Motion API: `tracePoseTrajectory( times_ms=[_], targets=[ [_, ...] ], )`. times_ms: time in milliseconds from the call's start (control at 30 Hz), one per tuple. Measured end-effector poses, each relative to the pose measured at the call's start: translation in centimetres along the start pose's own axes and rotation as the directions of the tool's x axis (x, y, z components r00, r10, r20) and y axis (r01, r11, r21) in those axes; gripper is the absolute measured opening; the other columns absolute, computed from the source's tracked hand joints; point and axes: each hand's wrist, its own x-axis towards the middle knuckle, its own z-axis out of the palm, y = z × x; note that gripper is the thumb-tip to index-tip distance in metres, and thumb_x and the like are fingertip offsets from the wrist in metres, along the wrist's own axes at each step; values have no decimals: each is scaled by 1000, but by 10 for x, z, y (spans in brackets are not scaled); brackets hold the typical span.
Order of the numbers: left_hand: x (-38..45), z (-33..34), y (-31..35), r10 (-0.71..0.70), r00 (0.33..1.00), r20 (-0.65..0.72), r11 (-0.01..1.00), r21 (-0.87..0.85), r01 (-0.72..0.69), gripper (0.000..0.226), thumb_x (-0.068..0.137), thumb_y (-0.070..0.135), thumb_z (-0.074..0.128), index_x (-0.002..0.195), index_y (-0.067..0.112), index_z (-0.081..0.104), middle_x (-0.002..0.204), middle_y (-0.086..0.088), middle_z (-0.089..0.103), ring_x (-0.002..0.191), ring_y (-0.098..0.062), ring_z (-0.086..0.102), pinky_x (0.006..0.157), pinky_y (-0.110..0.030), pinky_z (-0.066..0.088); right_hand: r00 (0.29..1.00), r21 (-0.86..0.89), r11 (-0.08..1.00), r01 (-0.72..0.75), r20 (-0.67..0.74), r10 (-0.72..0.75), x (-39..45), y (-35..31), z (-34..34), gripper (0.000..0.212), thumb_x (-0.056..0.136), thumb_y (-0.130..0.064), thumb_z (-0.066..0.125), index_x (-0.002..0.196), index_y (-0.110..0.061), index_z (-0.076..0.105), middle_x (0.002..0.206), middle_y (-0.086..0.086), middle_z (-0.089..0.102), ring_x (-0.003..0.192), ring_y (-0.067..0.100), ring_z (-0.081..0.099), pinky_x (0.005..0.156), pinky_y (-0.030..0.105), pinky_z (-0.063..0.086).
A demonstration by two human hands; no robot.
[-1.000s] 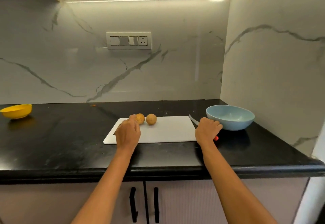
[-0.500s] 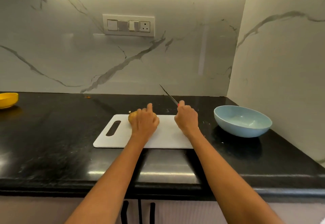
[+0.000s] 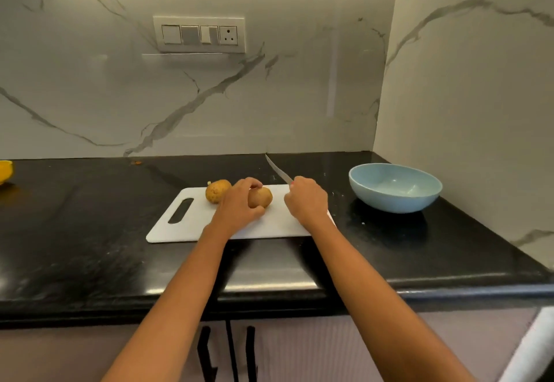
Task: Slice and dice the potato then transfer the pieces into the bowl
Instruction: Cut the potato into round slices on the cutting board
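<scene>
Here knife (image 3: 277, 170) blade points up-left, away.

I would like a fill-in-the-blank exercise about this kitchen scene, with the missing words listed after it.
1. The left hand holds a potato on the white ____.
2. The right hand grips a ____, its blade pointing up and away from the person.
3. The second potato lies between the held potato and the board's ____ slot.
4. The light blue bowl stands on the counter to the ____ of the board.

Missing words: cutting board; knife; handle; right
</scene>
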Motion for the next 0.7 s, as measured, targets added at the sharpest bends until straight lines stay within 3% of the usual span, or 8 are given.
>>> tracePoseTrajectory(
  times_ms=[167,367,700],
  targets=[
    [-4,1,2,-45,999,-8,993,-106,44,35,82,20,70,114,20,56,117,-4,57,101,-15,52,85,-24,40,1000,-47,999,4,7,-4,-30,-2,-7,23,92,-14,46,108,-7,59,108,10,63,96,26,61,72,27,40],
    [-4,2,2,-71,997,-38,995,-74,68,47,82,19,70,126,14,55,124,-9,56,110,-21,53,92,-25,39,999,-98,995,35,-3,-36,-45,-12,-8,19,92,-14,44,104,-7,56,105,10,63,92,27,60,69,27,36],
    [4,4,-1,-132,991,-35,983,-133,127,50,76,19,76,122,11,58,122,-9,57,111,-22,53,92,-28,41,988,-243,962,123,-62,-142,-51,-21,-5,24,92,-16,45,114,-7,51,103,9,65,91,25,63,65,25,36]
  ],
)
